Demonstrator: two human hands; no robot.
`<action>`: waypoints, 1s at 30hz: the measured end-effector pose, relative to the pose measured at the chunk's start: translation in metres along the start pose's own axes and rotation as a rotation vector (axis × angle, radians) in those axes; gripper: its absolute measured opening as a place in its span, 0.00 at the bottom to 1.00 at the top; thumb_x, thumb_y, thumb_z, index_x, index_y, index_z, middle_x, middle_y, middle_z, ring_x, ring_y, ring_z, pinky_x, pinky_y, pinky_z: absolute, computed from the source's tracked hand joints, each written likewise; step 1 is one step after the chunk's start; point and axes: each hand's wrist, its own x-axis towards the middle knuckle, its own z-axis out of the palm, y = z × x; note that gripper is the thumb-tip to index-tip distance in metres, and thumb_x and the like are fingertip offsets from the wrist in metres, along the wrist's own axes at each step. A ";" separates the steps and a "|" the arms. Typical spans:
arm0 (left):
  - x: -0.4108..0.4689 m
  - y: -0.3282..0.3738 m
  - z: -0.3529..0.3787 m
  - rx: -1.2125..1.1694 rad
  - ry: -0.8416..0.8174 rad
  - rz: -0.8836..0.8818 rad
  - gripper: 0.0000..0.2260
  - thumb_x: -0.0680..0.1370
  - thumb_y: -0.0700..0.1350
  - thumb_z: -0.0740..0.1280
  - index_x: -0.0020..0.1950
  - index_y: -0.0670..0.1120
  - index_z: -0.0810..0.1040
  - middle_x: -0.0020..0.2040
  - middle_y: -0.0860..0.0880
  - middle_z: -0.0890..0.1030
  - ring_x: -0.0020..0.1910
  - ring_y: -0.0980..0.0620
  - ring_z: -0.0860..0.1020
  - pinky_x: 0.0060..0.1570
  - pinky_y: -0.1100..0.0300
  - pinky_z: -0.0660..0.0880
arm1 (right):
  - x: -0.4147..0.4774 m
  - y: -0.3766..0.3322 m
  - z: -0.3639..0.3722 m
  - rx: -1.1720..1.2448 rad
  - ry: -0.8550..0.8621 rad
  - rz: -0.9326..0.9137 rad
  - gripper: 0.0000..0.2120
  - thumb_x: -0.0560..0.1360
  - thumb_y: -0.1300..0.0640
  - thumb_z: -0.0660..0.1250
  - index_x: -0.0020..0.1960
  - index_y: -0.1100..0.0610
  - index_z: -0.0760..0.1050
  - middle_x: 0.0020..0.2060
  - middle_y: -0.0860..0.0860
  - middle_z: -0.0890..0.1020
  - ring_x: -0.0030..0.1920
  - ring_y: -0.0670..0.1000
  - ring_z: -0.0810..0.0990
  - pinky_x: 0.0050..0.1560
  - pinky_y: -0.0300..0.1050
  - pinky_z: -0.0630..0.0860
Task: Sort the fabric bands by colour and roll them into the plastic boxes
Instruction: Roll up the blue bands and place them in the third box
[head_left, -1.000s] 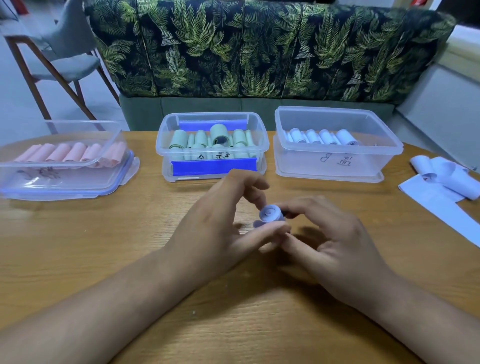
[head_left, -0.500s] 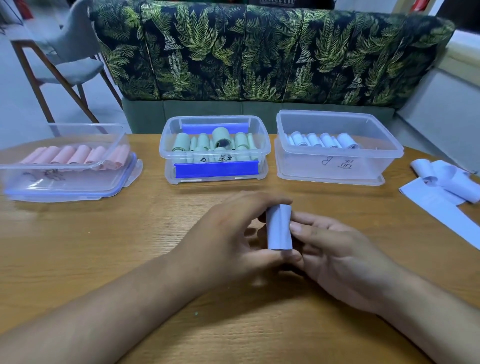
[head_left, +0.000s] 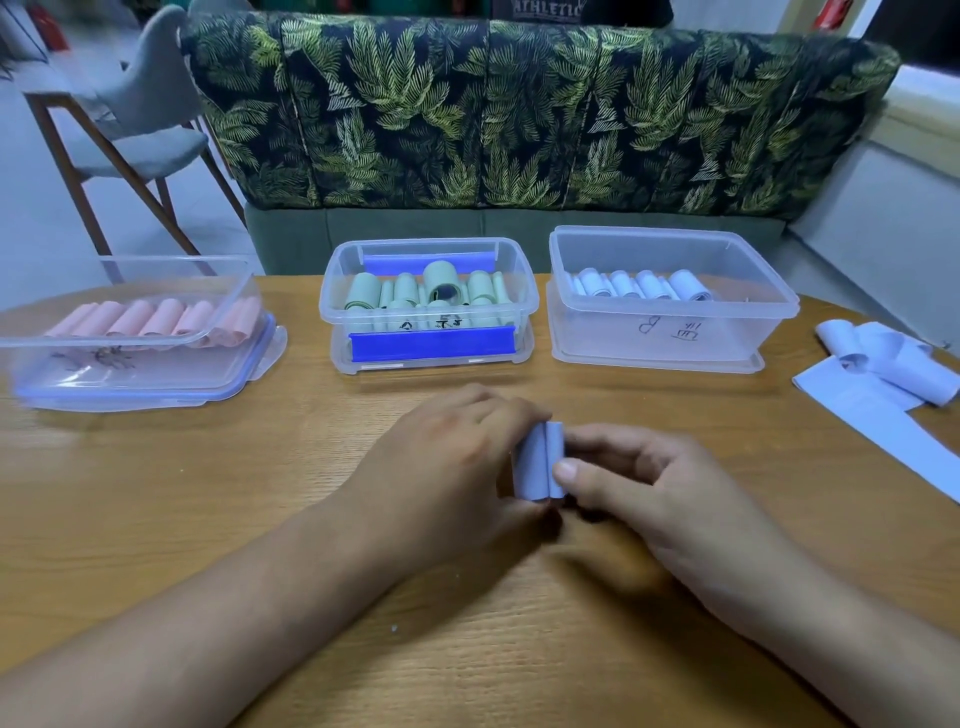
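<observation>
A rolled pale blue band (head_left: 537, 460) stands upright above the table's middle, held between both hands. My left hand (head_left: 441, 467) grips it from the left, and my right hand (head_left: 634, 478) pinches it from the right with the thumb on its front. Three clear plastic boxes line the far side: the left box (head_left: 130, 364) holds pink rolls (head_left: 156, 317), the middle box (head_left: 426, 306) green rolls (head_left: 441, 291), the right box (head_left: 670, 306) pale blue rolls (head_left: 639, 285).
Loose pale blue bands (head_left: 883, 379) lie curled and flat at the table's right edge. A leaf-patterned sofa (head_left: 519, 114) stands behind the table (head_left: 208, 493), with a grey chair (head_left: 130, 119) at the far left.
The blue roll, seen end-on a second ago, has been turned upright and lifted slightly. Both hands have shifted their hold around it, the right thumb now on its front.
</observation>
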 end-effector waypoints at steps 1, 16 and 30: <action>0.000 -0.001 0.000 0.013 -0.008 0.010 0.27 0.69 0.55 0.82 0.62 0.43 0.83 0.52 0.50 0.86 0.52 0.48 0.83 0.53 0.59 0.72 | -0.001 -0.001 0.000 -0.029 0.035 -0.026 0.10 0.77 0.58 0.75 0.57 0.53 0.87 0.51 0.52 0.89 0.50 0.46 0.87 0.51 0.34 0.78; -0.002 0.002 0.002 -0.164 0.060 0.017 0.25 0.75 0.55 0.80 0.65 0.43 0.80 0.58 0.51 0.83 0.57 0.49 0.81 0.58 0.57 0.76 | 0.004 0.005 -0.003 0.146 0.105 0.015 0.12 0.69 0.57 0.79 0.51 0.57 0.85 0.44 0.61 0.86 0.41 0.57 0.81 0.41 0.47 0.80; -0.004 -0.005 0.006 -0.187 0.043 -0.067 0.32 0.75 0.58 0.78 0.74 0.45 0.75 0.68 0.52 0.79 0.66 0.54 0.76 0.63 0.63 0.75 | 0.005 -0.003 -0.005 0.098 0.198 0.022 0.15 0.71 0.60 0.77 0.57 0.59 0.85 0.48 0.58 0.88 0.41 0.49 0.84 0.42 0.45 0.82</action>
